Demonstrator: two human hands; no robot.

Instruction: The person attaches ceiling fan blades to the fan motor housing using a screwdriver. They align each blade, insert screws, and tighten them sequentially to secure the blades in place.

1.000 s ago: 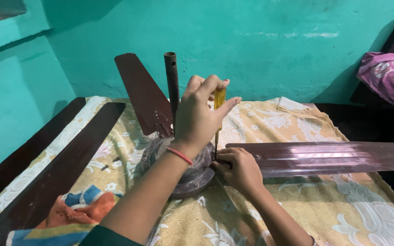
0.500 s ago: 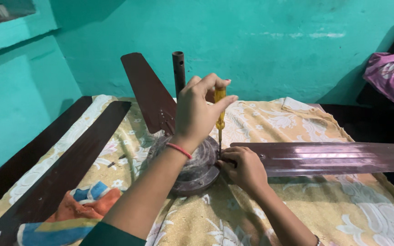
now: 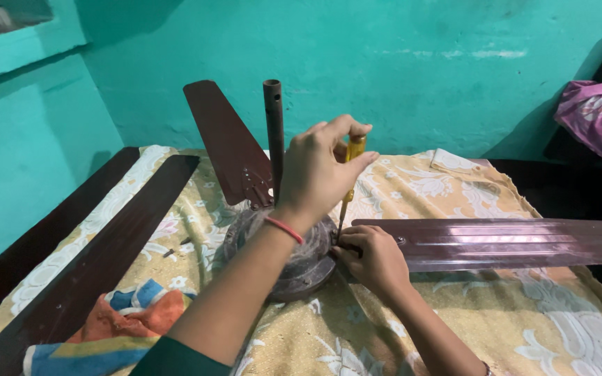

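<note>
A brown ceiling fan lies on a patterned yellow cloth (image 3: 454, 320), its dusty motor housing (image 3: 301, 268) upward and its rod (image 3: 273, 132) standing upright. My left hand (image 3: 322, 170), a red band at the wrist, grips the yellow handle of a screwdriver (image 3: 352, 163) held almost vertical. Its tip meets the root of the long blade (image 3: 517, 240) that reaches right. My right hand (image 3: 374, 261) rests on that blade root beside the tip, fingers curled around it. Another blade (image 3: 224, 143) rises behind the motor.
A loose dark blade (image 3: 106, 257) lies on the cloth at the left, next to a dark wooden edge (image 3: 29, 251). A small screw (image 3: 168, 253) lies near it. A colourful rag (image 3: 116, 324) sits at the front left. Pink bedding (image 3: 600, 118) is at the right; a teal wall stands behind.
The view has shifted slightly, so the fan sits a little further right in the picture. Both hands have kept their hold on the screwdriver and the blade root.
</note>
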